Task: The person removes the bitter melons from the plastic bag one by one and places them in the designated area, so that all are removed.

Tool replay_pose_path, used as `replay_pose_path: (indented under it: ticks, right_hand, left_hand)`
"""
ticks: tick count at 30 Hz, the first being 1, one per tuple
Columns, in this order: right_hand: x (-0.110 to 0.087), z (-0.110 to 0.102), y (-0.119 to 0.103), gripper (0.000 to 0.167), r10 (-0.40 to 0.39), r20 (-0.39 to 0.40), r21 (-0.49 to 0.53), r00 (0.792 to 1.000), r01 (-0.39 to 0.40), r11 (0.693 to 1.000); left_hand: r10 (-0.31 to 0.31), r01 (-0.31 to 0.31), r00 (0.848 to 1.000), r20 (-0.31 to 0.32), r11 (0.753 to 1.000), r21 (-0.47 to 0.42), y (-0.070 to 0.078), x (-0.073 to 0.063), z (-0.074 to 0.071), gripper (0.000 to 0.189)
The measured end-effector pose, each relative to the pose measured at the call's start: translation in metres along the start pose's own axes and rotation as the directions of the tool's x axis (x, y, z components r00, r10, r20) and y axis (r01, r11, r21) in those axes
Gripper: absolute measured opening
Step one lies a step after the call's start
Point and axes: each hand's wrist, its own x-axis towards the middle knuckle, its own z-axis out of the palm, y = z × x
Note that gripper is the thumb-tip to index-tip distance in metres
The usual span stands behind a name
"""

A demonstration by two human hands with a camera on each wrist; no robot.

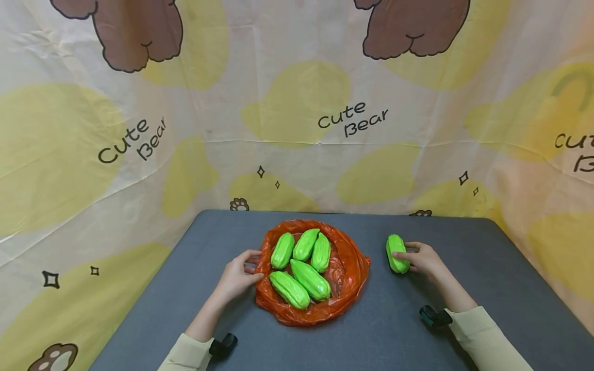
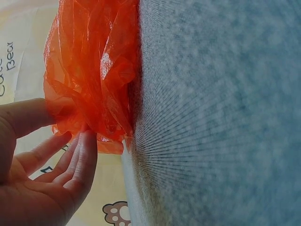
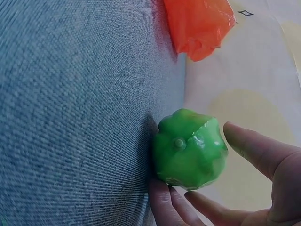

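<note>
An orange-red plastic bag (image 1: 345, 288), its edge rolled into a ring, holds several green ridged gourds (image 1: 310, 280). On its left side, my left hand (image 1: 235, 275) pinches the plastic; the left wrist view shows the thumb partly behind the crinkled film and the fingertips (image 2: 86, 141) against it. Right of the bag, a single green gourd (image 1: 396, 253) lies on the table. My right hand (image 1: 424, 257) is around it with fingers spread loosely. In the right wrist view the gourd (image 3: 190, 148) shows end-on, the fingers low beside it and the thumb slightly apart.
The dark grey table (image 1: 371, 335) carries the bag and the lone gourd. Behind it hangs a pale cloth (image 1: 297, 170) with yellow patches and bear prints. Each wrist wears a black camera strap (image 1: 224, 345).
</note>
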Motion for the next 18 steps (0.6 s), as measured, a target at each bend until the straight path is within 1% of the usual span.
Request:
replay_pose_path:
  ticks: [10, 18]
  right_hand:
    - [-0.0018, -0.0035, 0.0022, 0.084, -0.013, -0.012, -0.024, 1.0, 0.013, 1.0]
    - [-0.0041, -0.0069, 0.0051, 0.084, -0.012, 0.003, 0.016, 1.0, 0.012, 1.0]
  left_hand:
    - [-0.009, 0.009, 1.0, -0.003, 1.0, -0.003, 0.0004, 0.0002, 0.0005, 0.049]
    - [-0.002, 0.002, 1.0, -0.007, 1.0, -0.002, -0.0003, 0.0004, 0.0008, 0.049]
